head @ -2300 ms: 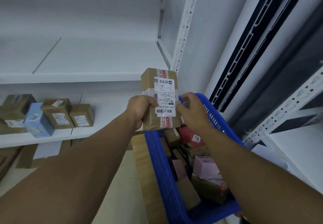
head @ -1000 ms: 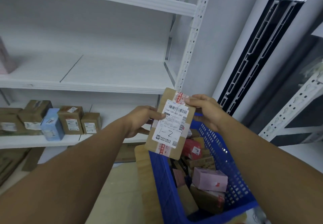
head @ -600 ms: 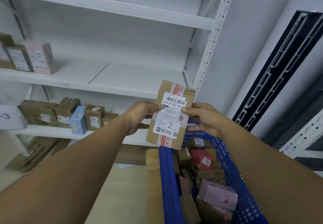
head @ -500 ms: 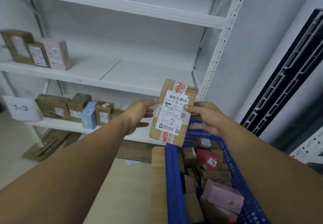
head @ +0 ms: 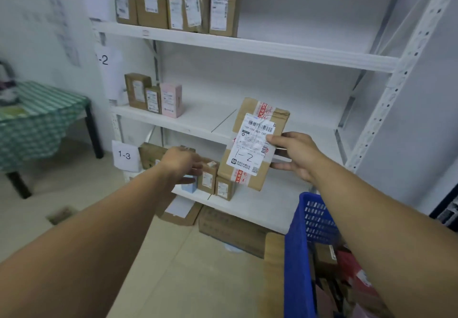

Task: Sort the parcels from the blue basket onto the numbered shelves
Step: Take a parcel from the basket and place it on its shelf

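Gripping the 1-2 parcel (head: pixel 252 144) by its right edge, the right hand (head: pixel 295 156) holds it nearly upright; the left hand (head: pixel 181 164) hovers empty and relaxed to its left. The middle shelf (head: pixel 198 119) lies just beyond, nearer the right hand.

Left hand (head: pixel 182 162) has let go. Half a second back I had both hands on the parcel (head: pixel 252 144); now the left sits clear of it to the left, fingers loose, in front of the lower-shelf boxes (head: pixel 207 180). Right hand (head: pixel 295 155) carries the parcel alone, pinching its right edge. The label was upside down at first; I now read the handwritten 1-2 upright, barcode on top. The parcel has come off the blue basket (head: pixel 297 255) and stands before the front edge of the middle shelf (head: pixel 198 121). My view has swung left and up: the basket is pushed into the lower right corner, and the -2 sign (head: pixel 104 59), the top-shelf parcels (head: pixel 178 5) in full and a table (head: pixel 42 109) with a green checked cloth are newly in frame.
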